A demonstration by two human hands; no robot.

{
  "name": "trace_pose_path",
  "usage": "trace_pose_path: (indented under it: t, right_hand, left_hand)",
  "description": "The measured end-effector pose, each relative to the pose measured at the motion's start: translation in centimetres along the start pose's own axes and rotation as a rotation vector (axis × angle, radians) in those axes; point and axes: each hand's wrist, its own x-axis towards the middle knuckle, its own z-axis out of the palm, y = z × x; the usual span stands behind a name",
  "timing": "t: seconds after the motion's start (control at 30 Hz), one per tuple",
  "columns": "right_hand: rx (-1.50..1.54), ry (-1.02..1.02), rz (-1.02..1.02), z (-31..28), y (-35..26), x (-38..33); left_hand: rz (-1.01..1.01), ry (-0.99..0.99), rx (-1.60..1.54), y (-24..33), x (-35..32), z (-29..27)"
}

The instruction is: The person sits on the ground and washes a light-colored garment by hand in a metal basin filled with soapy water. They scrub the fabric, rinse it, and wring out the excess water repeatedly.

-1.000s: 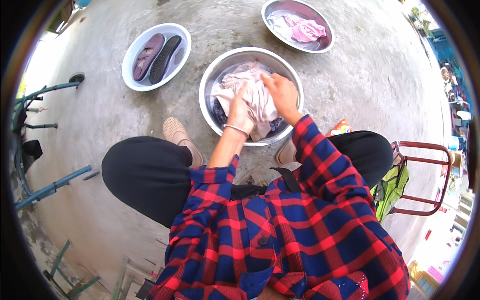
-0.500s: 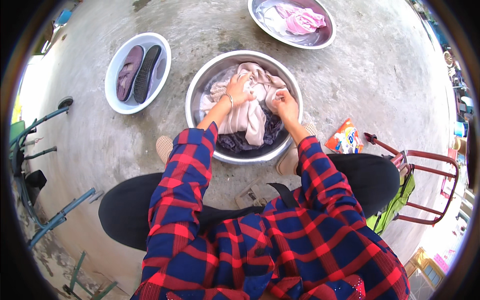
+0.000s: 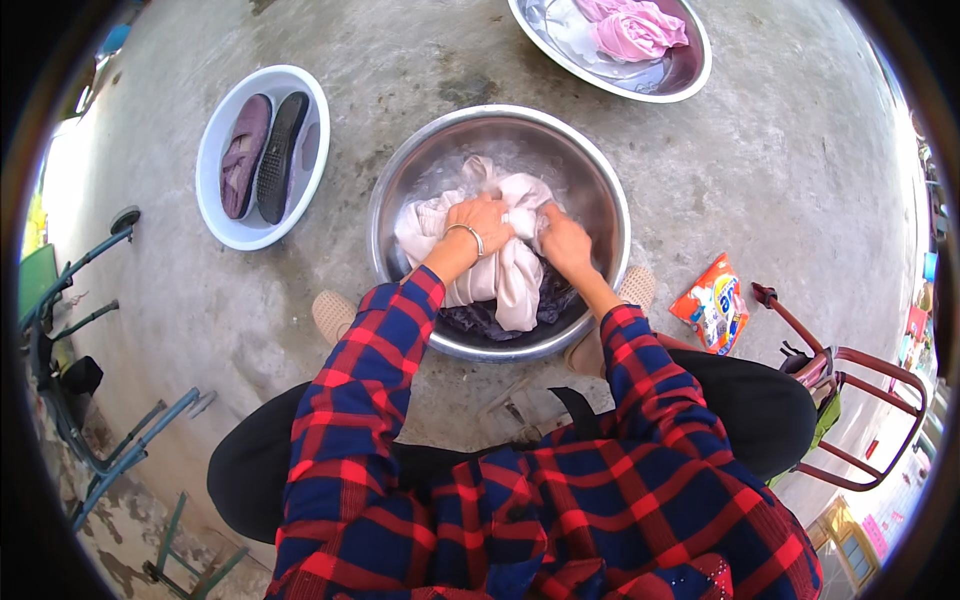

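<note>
A wide metal basin [image 3: 610, 180] stands on the ground between my feet, with some sudsy water in it. In it lies a bunched pale pink garment [image 3: 517, 290], wet and folded on itself. A dark patterned cloth [image 3: 480, 322] shows beneath, along the basin's near side. My left hand [image 3: 480, 225], with a bracelet at the wrist, is closed over the middle of the pale garment, its fingertips partly hidden in the folds. At the garment's right edge, my right hand [image 3: 565, 240] is closed on a gathered part of it.
A white oval tub [image 3: 212, 190] holding a pair of purple shoes [image 3: 245, 160] stands at the left. Another metal basin [image 3: 690, 85] with pink cloth [image 3: 640, 32] is at the top. An orange packet [image 3: 715, 305] lies right, near a red metal frame [image 3: 840, 480]. Blue-green metal legs [image 3: 130, 455] stand left.
My hands have moved closer together and the pale garment is gathered more tightly toward the near side. More bare basin and suds show at the far side. The view has shifted slightly.
</note>
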Motion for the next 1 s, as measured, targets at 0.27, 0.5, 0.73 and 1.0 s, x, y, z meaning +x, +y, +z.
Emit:
trace_pose_path:
  t: [0.27,0.5,0.73,1.0]
  right_hand:
    - [-0.066,-0.163,0.031,-1.1,-2.1,-0.6]
    - [-0.187,-0.280,-0.079,-2.0,-1.6,1.0]
    - [0.206,0.326,0.046,-5.2,-5.0,2.0]
    - [-0.345,0.121,-0.262,1.3,-3.3,3.1]
  left_hand:
    - [-0.154,-0.134,-0.108,-3.2,0.8,2.9]
    - [-0.070,-0.028,0.052,-0.2,-1.0,2.0]
    - [0.034,0.680,-1.085,-3.7,-0.3,-1.7]
    - [-0.109,0.271,-0.190,-3.2,1.3,0.5]
